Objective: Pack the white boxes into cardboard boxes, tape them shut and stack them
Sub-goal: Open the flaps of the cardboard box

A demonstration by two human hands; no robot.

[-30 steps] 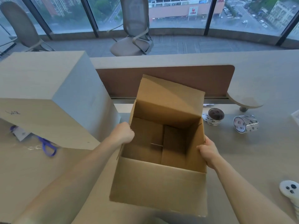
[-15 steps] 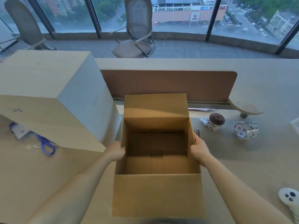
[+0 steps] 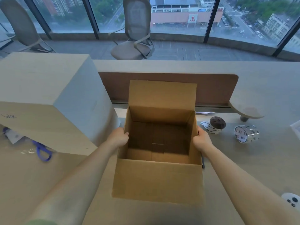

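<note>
Both of my hands are on the cardboard box [image 3: 157, 177], which stands upright on the tabletop [image 3: 243, 159] straight ahead of me. My left hand [image 3: 119, 138] curls over the rim of its left wall, and my right hand [image 3: 201, 140] grips the right wall at the rim. Nothing is in the box: I see only its bare bottom flaps, and the far flap stands up.

The white box [image 3: 48, 95] lies to the left, just beside the cardboard box, so my left hand is the nearer one. Its left end runs out of view, so I cannot tell its long axis. It looks bulky for this opening, so I judge the fit doubtful. Blue scissors [image 3: 41, 150] peek from under it.

To the right, apart from the box, lie two tape rolls [image 3: 214, 125] [image 3: 246, 133]. Beyond them runs a brown divider [image 3: 215, 90].
</note>
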